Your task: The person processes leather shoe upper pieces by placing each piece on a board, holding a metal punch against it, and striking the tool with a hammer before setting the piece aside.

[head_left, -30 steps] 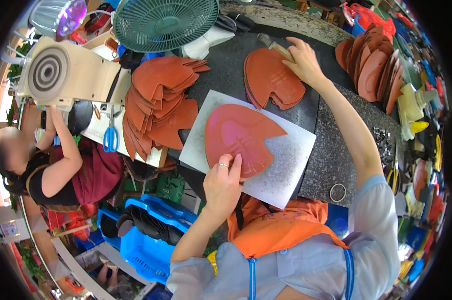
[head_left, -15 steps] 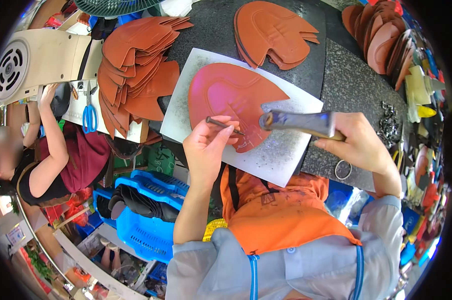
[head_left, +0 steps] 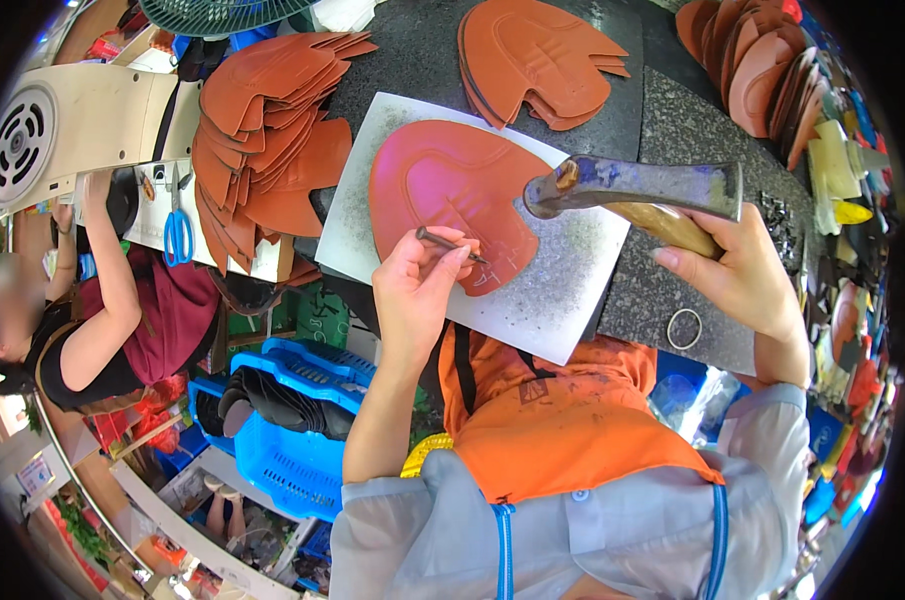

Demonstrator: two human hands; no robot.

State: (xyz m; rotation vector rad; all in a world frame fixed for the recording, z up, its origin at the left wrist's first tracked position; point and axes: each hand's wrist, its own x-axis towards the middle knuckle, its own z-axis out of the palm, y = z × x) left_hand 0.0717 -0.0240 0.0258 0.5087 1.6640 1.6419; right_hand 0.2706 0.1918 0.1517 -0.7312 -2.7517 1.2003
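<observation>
Pinched between the thumb and fingers of my left hand [head_left: 412,290] is a slim dark metal punch [head_left: 434,238]. Its tip points at the lower right part of a reddish-brown leather piece [head_left: 437,180], by some pale marks. This leather piece lies flat on a white board [head_left: 577,265]. My right hand [head_left: 747,275] is closed round the wooden handle of a hammer [head_left: 652,187]. The hammer's worn metal head hangs above the board, right of the punch and apart from it, hiding part of the leather's right side.
Stacks of similar leather pieces stand left [head_left: 262,150], behind [head_left: 542,60] and far right [head_left: 752,70]. A metal ring [head_left: 684,329] lies on the dark stone slab [head_left: 662,270]. Blue scissors [head_left: 178,235] lie near a beige machine [head_left: 92,120], where a person [head_left: 102,310] works. Blue baskets [head_left: 292,465] stand below.
My right hand has raised the hammer, and its head now looks larger and higher. The left hand keeps the punch at nearly the same spot. The whole view has shifted slightly.
</observation>
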